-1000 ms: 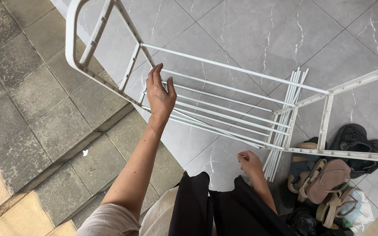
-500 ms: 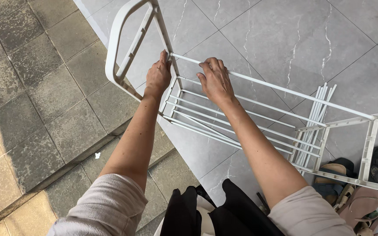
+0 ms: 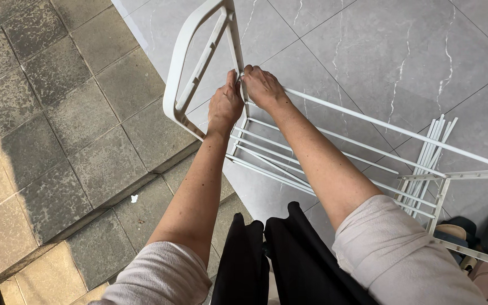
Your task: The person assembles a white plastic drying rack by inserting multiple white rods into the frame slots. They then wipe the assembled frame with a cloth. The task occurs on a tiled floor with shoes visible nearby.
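Both hands close on one joint: the left hand (image 3: 225, 106) wraps the upright of the white end frame (image 3: 194, 66), and the right hand (image 3: 262, 86) pinches the end of the top rail (image 3: 396, 130) where it meets that upright, fingers tight on it. Together they belong to a white rack (image 3: 334, 164) lying tilted over the grey marble floor (image 3: 368, 45), near the step down to the paving slabs (image 3: 57, 130). Loose white rods (image 3: 433, 148) lie beyond, toward the floor's right edge, with sandals (image 3: 458, 234) nearby. My judgement: the rail could spring from its socket if the frame twists, pinching fingers.
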